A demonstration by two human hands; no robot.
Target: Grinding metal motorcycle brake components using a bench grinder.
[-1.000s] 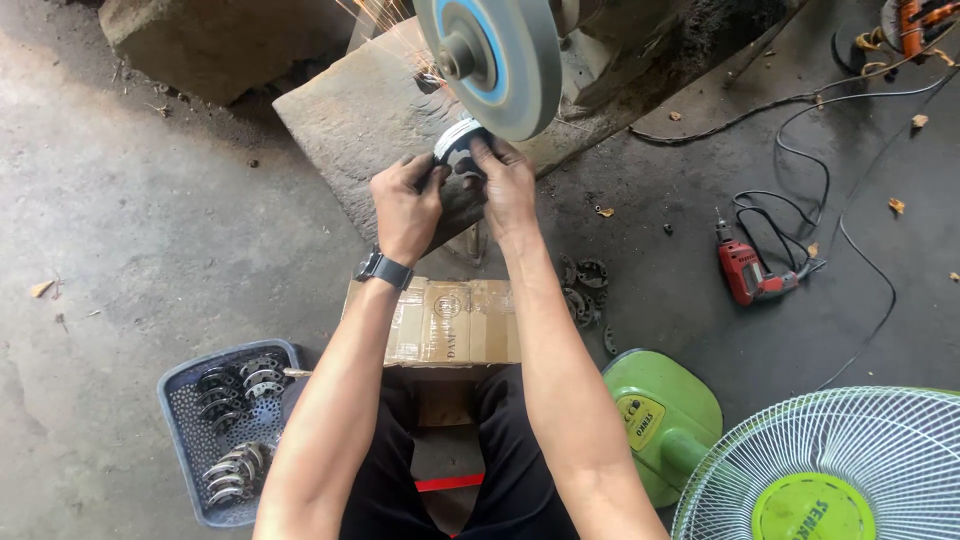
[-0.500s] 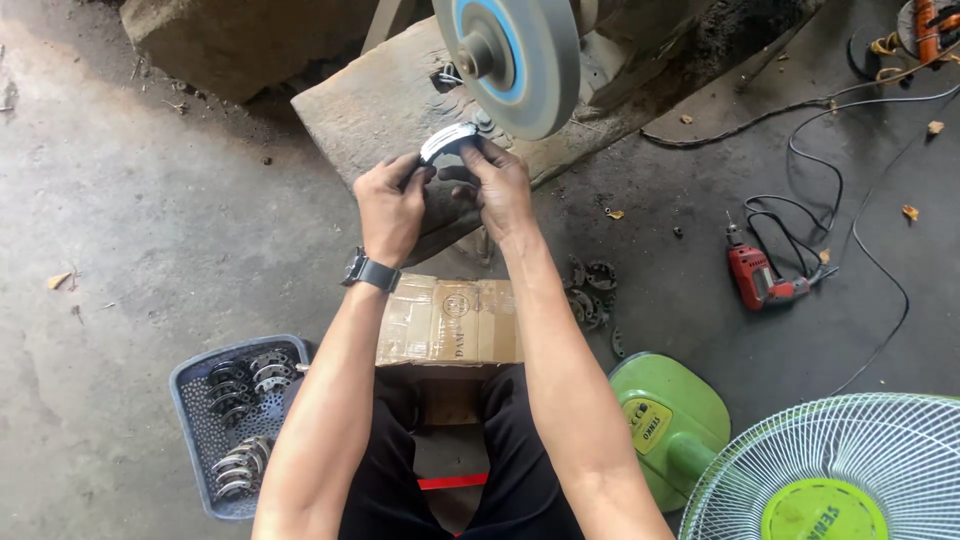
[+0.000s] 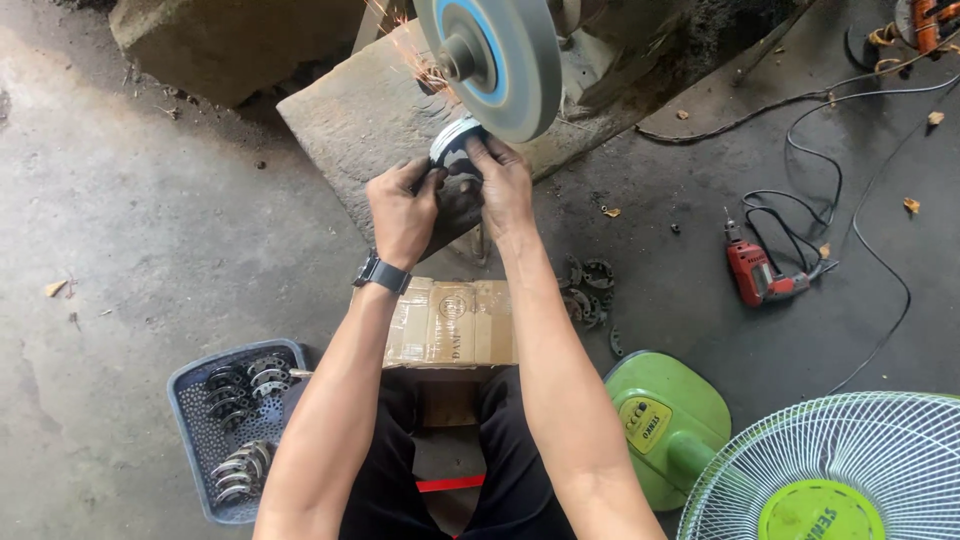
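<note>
A curved metal half-ring piece (image 3: 452,145) is pressed against the rim of a large grey grinding wheel (image 3: 497,62) with a blue centre. Sparks fly off to the upper left of the wheel. My left hand (image 3: 403,212), with a black watch on the wrist, grips the piece from the left. My right hand (image 3: 502,183) grips it from the right, fingers just under the wheel. Both hands are over a slanted concrete block (image 3: 355,125) that carries the grinder.
A blue plastic basket (image 3: 190,440) with several similar metal half-rings sits at lower left. A taped cardboard box (image 3: 450,322) lies at my knees. More dark metal pieces (image 3: 588,290) lie on the floor. A red drill (image 3: 757,275) with cable and a green fan (image 3: 820,470) are on the right.
The piece and both hands have moved up into contact with the wheel's rim, and sparks now fly. The view has shifted slightly.
</note>
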